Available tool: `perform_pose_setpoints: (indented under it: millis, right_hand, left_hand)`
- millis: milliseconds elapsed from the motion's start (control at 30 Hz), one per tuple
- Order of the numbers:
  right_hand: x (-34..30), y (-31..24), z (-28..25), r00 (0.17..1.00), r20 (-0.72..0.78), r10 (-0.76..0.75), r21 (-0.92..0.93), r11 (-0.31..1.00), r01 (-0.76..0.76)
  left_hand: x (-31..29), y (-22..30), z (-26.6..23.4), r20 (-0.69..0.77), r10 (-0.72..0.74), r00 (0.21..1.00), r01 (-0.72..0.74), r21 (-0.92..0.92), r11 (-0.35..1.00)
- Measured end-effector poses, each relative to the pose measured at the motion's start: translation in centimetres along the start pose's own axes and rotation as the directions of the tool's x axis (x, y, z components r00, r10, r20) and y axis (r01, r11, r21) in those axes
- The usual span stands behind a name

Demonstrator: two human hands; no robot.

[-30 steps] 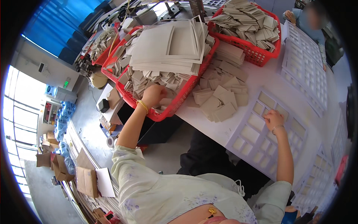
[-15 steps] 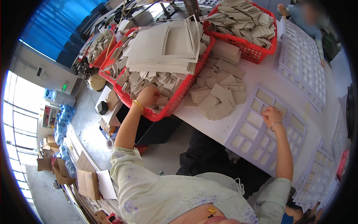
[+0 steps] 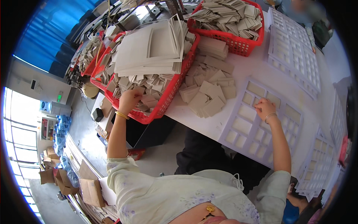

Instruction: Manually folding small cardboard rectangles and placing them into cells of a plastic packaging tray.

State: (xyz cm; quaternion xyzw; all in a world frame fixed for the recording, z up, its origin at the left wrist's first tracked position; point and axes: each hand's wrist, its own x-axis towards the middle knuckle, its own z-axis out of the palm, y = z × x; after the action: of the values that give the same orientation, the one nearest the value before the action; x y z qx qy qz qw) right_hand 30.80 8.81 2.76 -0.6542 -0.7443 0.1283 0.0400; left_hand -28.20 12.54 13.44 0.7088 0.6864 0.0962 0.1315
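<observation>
At the near left corner of a red plastic basket [image 3: 169,95], my left hand [image 3: 129,100] is closed, its fingertips on a small grey cardboard piece [image 3: 139,90]. Loose grey pieces fill the basket, and a stack of large grey sheets [image 3: 134,52] lies on top of them. My right hand [image 3: 265,107] rests with bent, pinched fingers over a pale lavender panel [image 3: 233,121] with many rectangular windows. Anything between those fingers is too small to make out. Grey fills several of the panel's windows.
Piled cardboard pieces [image 3: 209,93] lie on the white table [image 3: 197,121] between basket and panel. A second red basket [image 3: 238,46] stands behind. More windowed panels [image 3: 294,52] are stacked at the right, close to a co-worker's arm [image 3: 310,35].
The whole view has shifted slightly. My left hand has moved a little leftward across the basket's near end. My right hand stays at about the same spot on the panel.
</observation>
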Motion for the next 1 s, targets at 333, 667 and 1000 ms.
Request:
perform_pose_setpoints:
  millis: [333,667,1000]
  right_hand:
    - [-0.5,-1.6,-0.2,0.997,-0.049,-0.056,-0.095,0.994,0.051]
    - [-3.8,-16.3,-4.4,0.890,-0.451,0.064,0.860,0.296,0.414]
    - [-9.3,-7.0,-1.2,0.948,-0.174,0.268,0.975,0.184,0.127]
  left_hand:
    - [-3.1,7.8,-0.6,-0.501,-0.186,0.846,-0.171,-0.583,0.794]
    - [-4.6,24.4,9.6,-0.120,0.342,0.932,-0.266,-0.867,0.422]
    - [-3.7,32.0,15.9,0.173,0.561,0.810,-0.105,-0.898,0.427]
